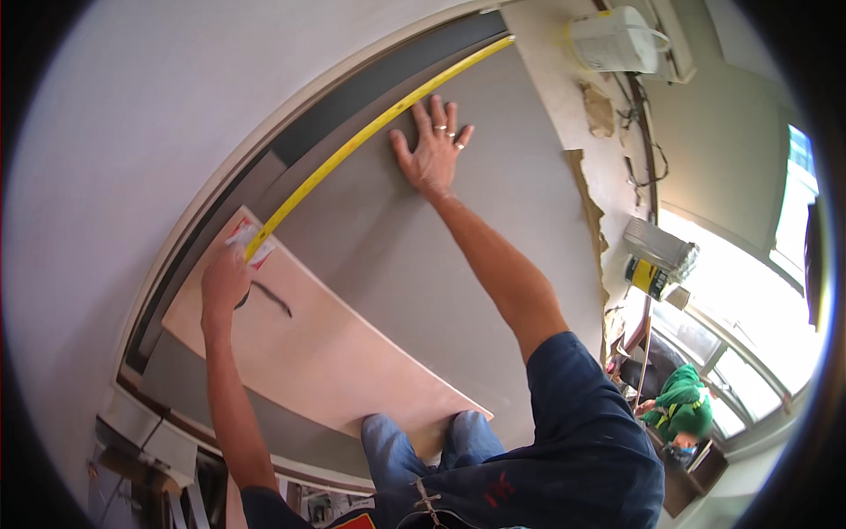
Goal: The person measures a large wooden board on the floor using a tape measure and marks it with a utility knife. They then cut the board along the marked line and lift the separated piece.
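Note:
A yellow tape measure is drawn out slantwise across a large grey sheet, from the lower left up to the sheet's far edge. My left hand is closed around the tape's case end, which is mostly hidden by the fingers; a dark strap hangs beside it. Under that hand lies a pale pinkish board with a red and white label near its far corner. My right hand, with rings on it, rests with fingers spread on the grey sheet, just beside the tape blade.
Beyond the sheet's right edge are a white bucket, torn brown paper and a black and yellow tin. A person in green is at the lower right near windows. A pale wall borders the left.

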Tool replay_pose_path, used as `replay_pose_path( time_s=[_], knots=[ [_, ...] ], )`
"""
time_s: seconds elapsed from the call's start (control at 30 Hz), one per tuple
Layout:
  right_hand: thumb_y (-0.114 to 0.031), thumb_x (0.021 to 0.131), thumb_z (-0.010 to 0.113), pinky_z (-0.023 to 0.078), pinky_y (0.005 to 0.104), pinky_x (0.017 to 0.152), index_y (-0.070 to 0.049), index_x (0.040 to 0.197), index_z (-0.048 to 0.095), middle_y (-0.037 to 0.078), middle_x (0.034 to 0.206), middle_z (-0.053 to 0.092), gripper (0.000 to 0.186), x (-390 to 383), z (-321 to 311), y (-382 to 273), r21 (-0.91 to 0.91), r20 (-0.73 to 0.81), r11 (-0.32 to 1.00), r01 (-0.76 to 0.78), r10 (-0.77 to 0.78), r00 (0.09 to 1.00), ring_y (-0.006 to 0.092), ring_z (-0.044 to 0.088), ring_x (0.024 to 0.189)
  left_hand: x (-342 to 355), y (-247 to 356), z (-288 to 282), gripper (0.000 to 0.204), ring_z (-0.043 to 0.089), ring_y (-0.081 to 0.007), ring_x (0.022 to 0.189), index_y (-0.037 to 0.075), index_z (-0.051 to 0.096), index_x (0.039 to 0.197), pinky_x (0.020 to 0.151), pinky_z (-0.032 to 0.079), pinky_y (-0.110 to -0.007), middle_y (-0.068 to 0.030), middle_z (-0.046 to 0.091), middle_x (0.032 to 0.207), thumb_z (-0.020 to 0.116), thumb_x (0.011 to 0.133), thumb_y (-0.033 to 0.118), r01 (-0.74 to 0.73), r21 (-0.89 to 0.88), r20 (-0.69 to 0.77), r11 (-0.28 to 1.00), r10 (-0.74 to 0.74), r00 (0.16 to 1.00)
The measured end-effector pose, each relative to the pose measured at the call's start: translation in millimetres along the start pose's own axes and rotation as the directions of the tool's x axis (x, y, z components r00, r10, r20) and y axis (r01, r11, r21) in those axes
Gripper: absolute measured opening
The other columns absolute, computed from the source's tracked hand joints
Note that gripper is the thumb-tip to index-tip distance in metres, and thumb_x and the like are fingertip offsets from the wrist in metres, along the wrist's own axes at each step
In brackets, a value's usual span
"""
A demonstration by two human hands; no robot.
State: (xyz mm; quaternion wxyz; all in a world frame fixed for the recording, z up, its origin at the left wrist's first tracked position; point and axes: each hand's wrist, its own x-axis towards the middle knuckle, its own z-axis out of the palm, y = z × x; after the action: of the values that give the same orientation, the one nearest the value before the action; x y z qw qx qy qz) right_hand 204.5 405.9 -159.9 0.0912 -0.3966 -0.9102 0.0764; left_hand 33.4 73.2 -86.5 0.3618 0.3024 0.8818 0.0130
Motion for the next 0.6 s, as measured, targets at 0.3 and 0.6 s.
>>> replay_pose_path(
  time_s=[0.3, 0.6],
  knots=[
    [-0.056, 0.087, 0.050, 0.002, 0.0617, 0.110, -0.022, 0.140, 0.041, 0.007, 0.150, 0.029, 0.064, -0.2, 9.9, 5.1, -0.037, -0.008, 0.999, 0.025, -0.025, 1.000, 0.0307, 0.014, 0.142, 13.7, 4.8, -7.2, 0.022, 0.065, -0.0331, 0.089, 0.004, 0.067, 0.089, 0.076, 0.053, -0.044, -0.0160, 0.067, 0.093, 0.052, 0.082, 0.018, 0.085, 0.126, 0.062, 0.988, -0.093, 0.994],
    [-0.059, 0.088, 0.047, 0.000, 0.0609, 0.111, -0.025, 0.142, 0.037, 0.005, 0.152, 0.026, 0.065, -2.5, 10.9, 5.4, -0.026, 0.036, 1.000, 0.009, -0.008, 0.999, 0.0288, 0.011, 0.143, 17.7, 3.8, -5.3, 0.030, 0.063, -0.0373, 0.089, 0.001, 0.066, 0.093, 0.080, 0.049, -0.047, -0.0213, 0.065, 0.093, 0.048, 0.089, 0.025, 0.146, 0.082, 0.120, 0.986, -0.155, 0.981]
  ],
)
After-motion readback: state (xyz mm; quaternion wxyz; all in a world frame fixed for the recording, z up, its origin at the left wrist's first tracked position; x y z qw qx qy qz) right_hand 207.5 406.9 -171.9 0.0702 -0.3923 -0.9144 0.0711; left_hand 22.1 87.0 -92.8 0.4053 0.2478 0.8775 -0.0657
